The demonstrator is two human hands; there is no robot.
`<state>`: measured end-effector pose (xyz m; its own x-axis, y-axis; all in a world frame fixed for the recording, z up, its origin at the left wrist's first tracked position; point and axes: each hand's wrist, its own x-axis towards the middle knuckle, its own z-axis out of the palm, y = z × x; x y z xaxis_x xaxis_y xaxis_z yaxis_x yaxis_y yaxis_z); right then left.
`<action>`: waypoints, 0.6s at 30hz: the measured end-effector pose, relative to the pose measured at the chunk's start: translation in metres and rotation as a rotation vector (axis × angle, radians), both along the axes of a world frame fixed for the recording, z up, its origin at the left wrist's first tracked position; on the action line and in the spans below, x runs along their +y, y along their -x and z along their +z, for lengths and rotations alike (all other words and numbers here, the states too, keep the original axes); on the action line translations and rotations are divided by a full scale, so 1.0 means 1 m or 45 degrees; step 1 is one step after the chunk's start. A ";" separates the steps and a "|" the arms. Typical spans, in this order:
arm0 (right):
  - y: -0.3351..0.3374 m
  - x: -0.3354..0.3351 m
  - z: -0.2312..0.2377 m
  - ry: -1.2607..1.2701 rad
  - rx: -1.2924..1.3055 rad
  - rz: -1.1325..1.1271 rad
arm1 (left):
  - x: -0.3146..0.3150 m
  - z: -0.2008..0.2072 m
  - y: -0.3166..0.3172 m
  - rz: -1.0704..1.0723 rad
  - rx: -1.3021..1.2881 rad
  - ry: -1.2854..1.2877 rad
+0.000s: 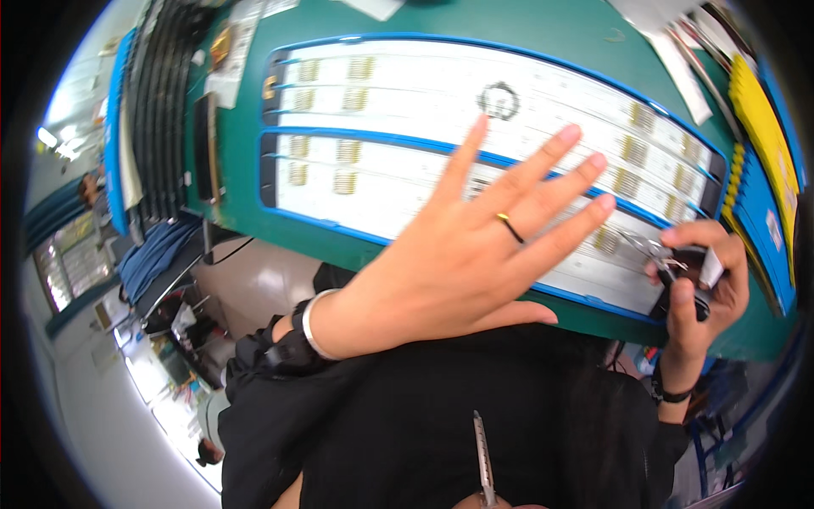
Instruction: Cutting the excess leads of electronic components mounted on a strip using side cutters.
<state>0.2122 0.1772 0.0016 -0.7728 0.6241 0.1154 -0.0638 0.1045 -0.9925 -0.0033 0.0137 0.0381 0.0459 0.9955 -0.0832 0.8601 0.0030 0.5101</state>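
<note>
My left hand (462, 246) is stretched palm down over the blue-framed white panels (407, 72), its fingers spread and holding nothing. I cannot tell whether the fingertips touch the surface. A ring, a white bangle and a black wristband show on this hand and wrist. At the panels' right end, my right hand (708, 284) is closed around a small black-handled metal tool (666, 263). Its exact kind is blurred. Small yellow-gold striped pieces (354, 100) sit in groups on both panels, toward their left and right ends. My left hand hides part of the lower panel.
The panels lie on a green table (246, 182). Yellow and blue folders (763, 204) stand along the right edge. Tall dark stacked items (157, 127) rise at the left. A slim metal piece (483, 458) points up at the bottom. Other people appear far left.
</note>
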 end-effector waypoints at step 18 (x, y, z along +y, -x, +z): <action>0.003 0.013 0.006 -0.150 -0.095 0.041 | -0.002 -0.029 -0.008 -0.059 0.346 -0.037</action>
<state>0.2094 0.1899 0.0081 -0.8011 0.5846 0.1280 0.0048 0.2200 -0.9755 0.0050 0.0118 0.0086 0.0716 0.9950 -0.0699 0.9642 -0.0511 0.2602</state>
